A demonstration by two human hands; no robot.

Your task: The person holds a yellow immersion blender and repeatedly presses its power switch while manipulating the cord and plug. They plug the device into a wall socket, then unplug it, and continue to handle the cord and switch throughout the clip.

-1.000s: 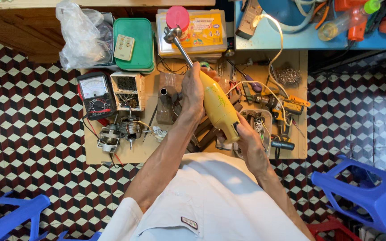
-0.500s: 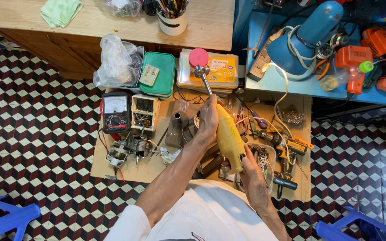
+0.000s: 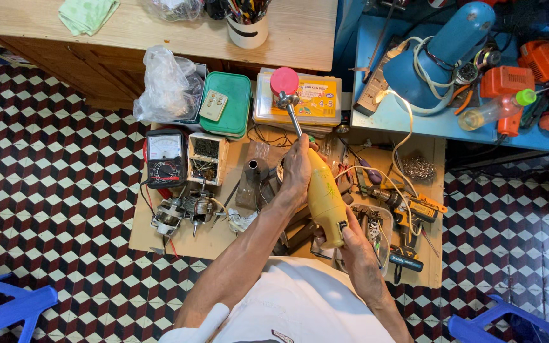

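I hold a yellow hand blender [image 3: 325,200] over a low wooden board [image 3: 179,244]. Its metal shaft [image 3: 292,117] points away from me, ending in a small metal head just below a pink round lid [image 3: 284,80]. My left hand [image 3: 297,171] wraps the upper end of the yellow body where the shaft begins. My right hand [image 3: 354,251] grips the lower end of the body, close to my white shirt.
On the board lie an analogue multimeter [image 3: 165,159], a small motor [image 3: 182,213], a white box of parts [image 3: 208,155] and a yellow drill [image 3: 408,203]. Behind it are a green case [image 3: 230,105], a clear parts box [image 3: 316,101], a plastic bag [image 3: 166,86]. A blue lamp [image 3: 440,57] stands right.
The view has tilted further away, showing more of the wooden table and blue bench. Both hands keep their hold on the blender, which stays at about the same angle.
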